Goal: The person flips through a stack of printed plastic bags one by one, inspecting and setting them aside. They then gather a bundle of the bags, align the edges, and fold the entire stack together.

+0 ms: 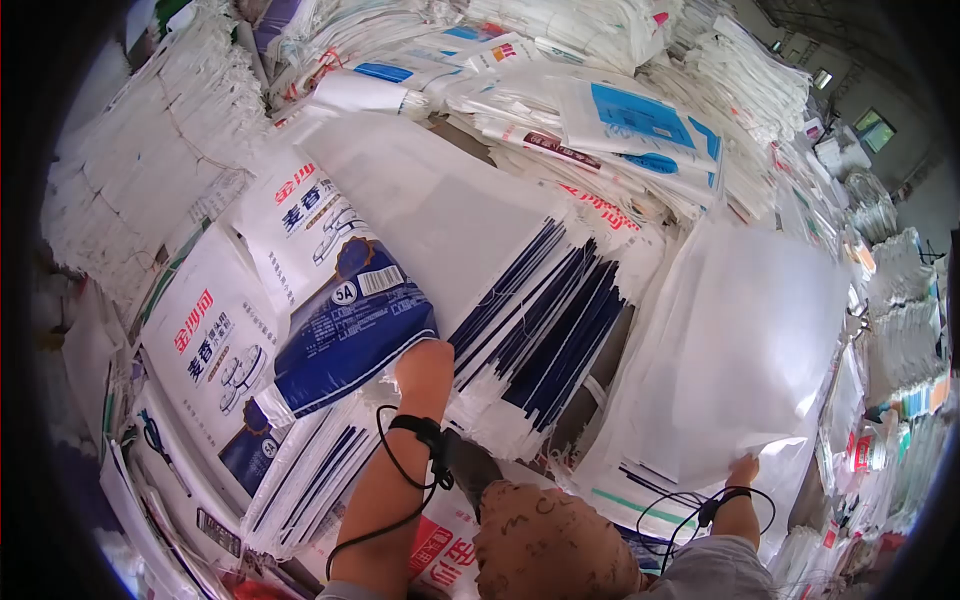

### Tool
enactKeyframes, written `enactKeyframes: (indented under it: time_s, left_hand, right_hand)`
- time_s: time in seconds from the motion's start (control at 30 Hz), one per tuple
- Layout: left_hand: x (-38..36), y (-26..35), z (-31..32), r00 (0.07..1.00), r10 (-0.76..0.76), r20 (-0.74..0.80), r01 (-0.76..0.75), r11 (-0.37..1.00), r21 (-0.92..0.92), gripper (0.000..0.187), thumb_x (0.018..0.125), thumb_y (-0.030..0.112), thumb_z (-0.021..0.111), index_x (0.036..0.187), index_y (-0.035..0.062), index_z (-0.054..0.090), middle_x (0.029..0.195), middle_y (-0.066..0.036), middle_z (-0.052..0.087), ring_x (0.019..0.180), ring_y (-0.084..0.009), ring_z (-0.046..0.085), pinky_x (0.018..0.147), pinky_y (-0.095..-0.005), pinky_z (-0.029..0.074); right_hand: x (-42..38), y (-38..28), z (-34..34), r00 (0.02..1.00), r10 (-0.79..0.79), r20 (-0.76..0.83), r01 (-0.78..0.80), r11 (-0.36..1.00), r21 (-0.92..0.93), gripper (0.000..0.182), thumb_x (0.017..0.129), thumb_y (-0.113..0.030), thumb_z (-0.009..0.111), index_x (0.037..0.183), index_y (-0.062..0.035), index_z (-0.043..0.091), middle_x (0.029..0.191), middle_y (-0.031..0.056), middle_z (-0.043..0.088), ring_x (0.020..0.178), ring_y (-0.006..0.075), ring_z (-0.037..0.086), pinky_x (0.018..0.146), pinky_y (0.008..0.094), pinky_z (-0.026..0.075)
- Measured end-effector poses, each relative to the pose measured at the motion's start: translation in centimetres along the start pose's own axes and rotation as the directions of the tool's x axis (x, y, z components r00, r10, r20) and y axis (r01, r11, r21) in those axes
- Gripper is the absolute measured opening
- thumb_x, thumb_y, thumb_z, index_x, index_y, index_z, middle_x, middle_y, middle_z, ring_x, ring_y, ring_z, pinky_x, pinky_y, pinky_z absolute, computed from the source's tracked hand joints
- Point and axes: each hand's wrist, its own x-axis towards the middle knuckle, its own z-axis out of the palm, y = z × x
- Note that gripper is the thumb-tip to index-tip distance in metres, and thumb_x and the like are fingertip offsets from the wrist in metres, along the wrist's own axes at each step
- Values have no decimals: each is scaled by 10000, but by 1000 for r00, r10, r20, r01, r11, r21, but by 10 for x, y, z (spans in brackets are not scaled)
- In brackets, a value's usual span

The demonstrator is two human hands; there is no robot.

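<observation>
My left hand is at the right edge of a white-and-blue printed sack, which is raised and curled over a stack of like sacks. Its fingers are mostly hidden behind the blue end of the sack, closed on that edge. On the right side, my right hand pinches the near edge of a plain white sack lying on a pile. Between my hands lies a stack of white sacks with dark blue ends, fanned out in layers. Both wrists wear black bands with loose cords.
Tied bundles of white sacks rise at the left. More printed sacks with blue panels lie at the back. Scissors with blue handles rest at the left. Brown printed fabric covers the bottom middle. Further stacks line the right.
</observation>
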Motion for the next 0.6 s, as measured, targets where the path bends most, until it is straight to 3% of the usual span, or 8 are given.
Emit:
enactKeyframes:
  time_s: [0.1,0.2,0.33,0.43,0.5,0.53,0.57,0.6]
  left_hand:
    - [-5,-4,21,962,47,-269,-41,999,26,311,903,285,565,823,26,718,778,-157,694,731,-349,680,676,-450,552]
    - [-5,0,14,987,20,-162,-19,1000,9,429,920,401,562,884,-3,700,794,-170,683,767,-341,671,708,-448,543]
    - [-2,-1,24,971,28,-238,-7,996,87,480,922,444,562,910,-18,695,925,-192,689,920,-359,657,813,-471,513]
    - [1,-1,37,959,-67,-276,73,997,14,491,929,443,552,944,-30,684,973,-207,681,966,-384,641,870,-497,484]
    - [2,0,48,967,-100,-235,96,995,-29,520,936,445,537,975,-57,670,1041,-239,655,1025,-391,616,915,-508,454]
    - [1,1,51,972,-128,-198,117,991,-66,550,943,447,522,1006,-84,655,1110,-272,630,1084,-399,590,961,-519,424]
    - [0,2,52,973,-127,-194,115,991,-69,550,943,447,522,1006,-84,655,1110,-272,630,1084,-399,590,961,-519,424]
    - [-1,3,51,975,-114,-188,105,993,-56,553,947,444,516,1026,-88,645,1090,-269,637,1063,-401,599,950,-518,433]
  right_hand:
    - [-34,-25,-37,996,42,85,-48,996,73,332,883,-215,568,1164,-39,587,1135,197,640,1105,308,604,909,368,496]
    - [-36,-2,-1,965,246,87,-244,735,632,343,871,-190,573,1159,-3,573,1138,219,636,1048,353,628,890,414,514]
    - [-58,13,-48,875,483,-30,-399,756,519,367,877,-146,531,1217,-10,557,1161,235,629,1042,390,626,895,462,512]
    - [-68,-62,-152,720,630,-292,-387,713,585,430,862,-80,489,1287,-32,535,1220,236,608,1053,410,624,906,496,505]
    - [-13,-117,-177,792,547,-271,-180,634,753,529,825,-33,535,1352,-46,482,1334,212,540,1211,389,543,1005,496,443]
    - [25,-146,-173,742,371,-558,145,724,674,570,812,-7,542,1374,-46,458,1340,199,519,1216,379,525,1020,503,424]
    - [34,-198,-214,720,246,-648,394,624,675,579,808,22,543,1379,-31,458,1332,178,538,1226,339,527,1028,438,438]
    - [35,-255,-258,829,189,-527,476,257,841,554,812,56,514,1359,-30,486,1316,146,530,1194,281,545,993,394,459]
